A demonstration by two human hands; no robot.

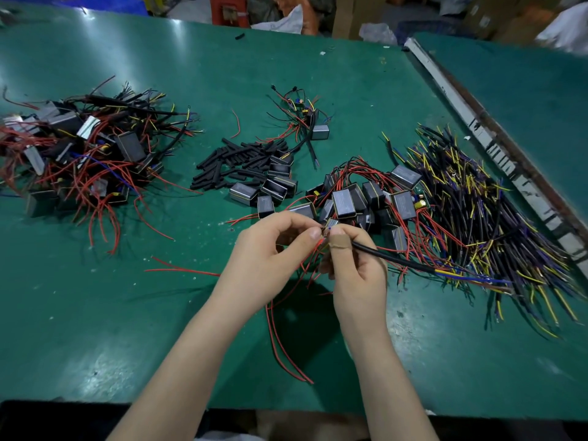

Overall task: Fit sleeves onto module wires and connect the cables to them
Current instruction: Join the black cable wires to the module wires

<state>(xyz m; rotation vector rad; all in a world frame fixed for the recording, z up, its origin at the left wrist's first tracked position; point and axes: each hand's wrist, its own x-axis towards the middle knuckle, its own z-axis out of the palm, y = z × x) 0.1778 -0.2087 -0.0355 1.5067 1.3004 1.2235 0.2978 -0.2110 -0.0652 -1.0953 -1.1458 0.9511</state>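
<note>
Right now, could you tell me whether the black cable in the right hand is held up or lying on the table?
Held up: the right hand grips the black cable near its end.

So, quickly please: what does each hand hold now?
Left hand: pinches thin red wires at its fingertips.
Right hand: grips a black cable, thumb pressing near the stripped end.

No legible text anywhere; faint print on the tops of the grey modules (343,202) at frame centre, too blurred and too small to read.
</note>
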